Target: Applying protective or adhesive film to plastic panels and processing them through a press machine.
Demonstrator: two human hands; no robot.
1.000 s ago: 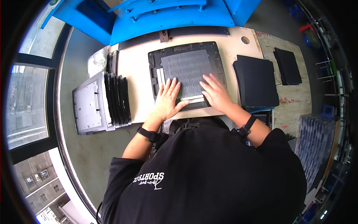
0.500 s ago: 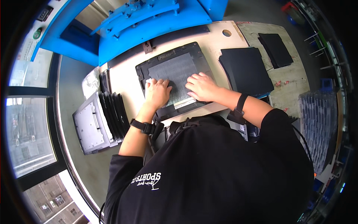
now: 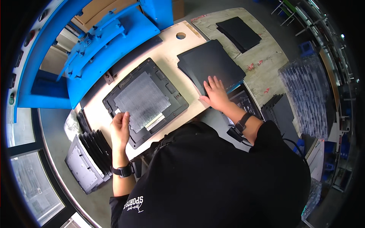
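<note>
A black plastic panel (image 3: 175, 99) with a raised frame lies on the light wooden board, in front of a blue machine. Set into its middle is a grey, finely ribbed sheet (image 3: 142, 98), with a pale strip (image 3: 155, 122) at its near edge. My left hand (image 3: 120, 129) is at the panel's near left edge, fingers curled together; whether something is pinched in them is hidden. To the right, my right hand (image 3: 216, 93) rests with spread fingers on the near edge of a stack of black sheets (image 3: 213, 60).
The blue machine (image 3: 114, 41) stands behind the board. Several dark panels (image 3: 85, 163) lean at the left. A smaller pile of black sheets (image 3: 239, 33) lies at the far right. Clear plastic trays (image 3: 306, 98) are stacked at the right, and a clear plastic bag (image 3: 72, 125) sits at left.
My right hand has left the ribbed sheet and moved right onto the black stack. My left hand has drawn back to the panel's edge, its fingers curling. The view has turned right.
</note>
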